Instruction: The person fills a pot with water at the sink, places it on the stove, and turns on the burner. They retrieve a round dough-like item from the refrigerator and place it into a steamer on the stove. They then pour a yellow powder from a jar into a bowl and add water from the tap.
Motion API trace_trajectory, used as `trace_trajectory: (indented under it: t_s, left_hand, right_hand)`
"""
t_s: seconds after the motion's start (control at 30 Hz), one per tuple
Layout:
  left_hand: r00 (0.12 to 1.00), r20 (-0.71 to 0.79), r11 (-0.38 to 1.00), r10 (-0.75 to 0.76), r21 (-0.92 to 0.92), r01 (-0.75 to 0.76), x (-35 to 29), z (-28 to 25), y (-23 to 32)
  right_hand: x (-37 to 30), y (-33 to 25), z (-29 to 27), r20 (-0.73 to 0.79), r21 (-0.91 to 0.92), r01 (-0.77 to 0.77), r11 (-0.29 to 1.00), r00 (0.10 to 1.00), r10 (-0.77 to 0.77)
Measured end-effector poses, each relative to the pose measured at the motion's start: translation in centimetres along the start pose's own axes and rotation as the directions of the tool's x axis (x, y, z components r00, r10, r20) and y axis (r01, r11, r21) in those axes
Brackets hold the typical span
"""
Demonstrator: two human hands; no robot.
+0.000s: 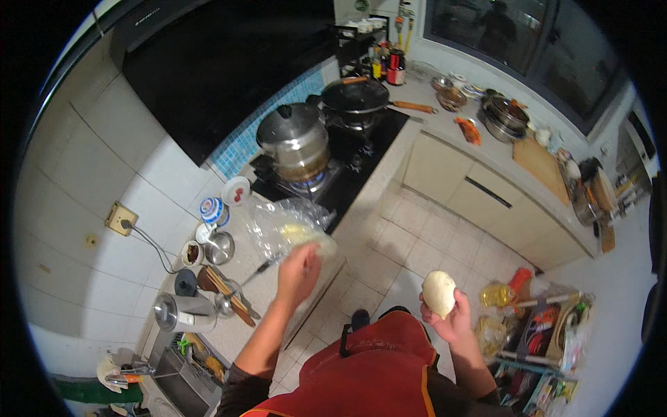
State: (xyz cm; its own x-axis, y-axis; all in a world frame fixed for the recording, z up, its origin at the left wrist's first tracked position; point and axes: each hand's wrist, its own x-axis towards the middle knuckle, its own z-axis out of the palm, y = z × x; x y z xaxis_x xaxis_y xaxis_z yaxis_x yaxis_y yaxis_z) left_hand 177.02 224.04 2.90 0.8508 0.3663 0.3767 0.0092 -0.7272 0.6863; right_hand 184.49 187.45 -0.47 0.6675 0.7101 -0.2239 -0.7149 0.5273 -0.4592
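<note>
Kitchen surface (240, 260), centre frame: left hand (299, 271) grips the clear plastic bag (281, 229) of remaining buns; right hand (451, 316) holds one white bun (439, 292) already removed, lower right.

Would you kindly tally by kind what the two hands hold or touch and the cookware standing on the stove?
Steamed buns: 1, white, in the right hand — the bun.
Clear plastic bags: 1, at the left hand — the bag.
Lidded steel pots: 1 — the pot.
Black woks: 1 — the wok.
Total: 4
</note>
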Motion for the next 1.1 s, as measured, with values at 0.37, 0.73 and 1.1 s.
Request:
trace_trajectory:
  t_s: [0.37, 0.73, 1.1]
  left_hand:
    - [0.95, -0.287, 0.845, -0.125, 0.471, 0.254, 35.8, -2.0, -9.1]
    - [0.971, -0.172, 0.903, -0.164, 0.371, 0.218, 41.9, -2.3, -11.7]
    - [0.808, -0.564, 0.872, -0.171, 0.295, 0.391, 38.6, -11.6, -8.7]
  right_hand:
    - [31.9, -11.6, 1.4, 0.106, -0.578, -0.197, 0.792, 0.944, 0.312]
    - [53.6, -20.4, 12.0, 0.355, -0.935, 0.335, 0.119, 0.89, 0.286]
    - [65.7, -5.6, 23.1, 0.4, -0.4, 0.809, -0.431, 0.577, 0.712]
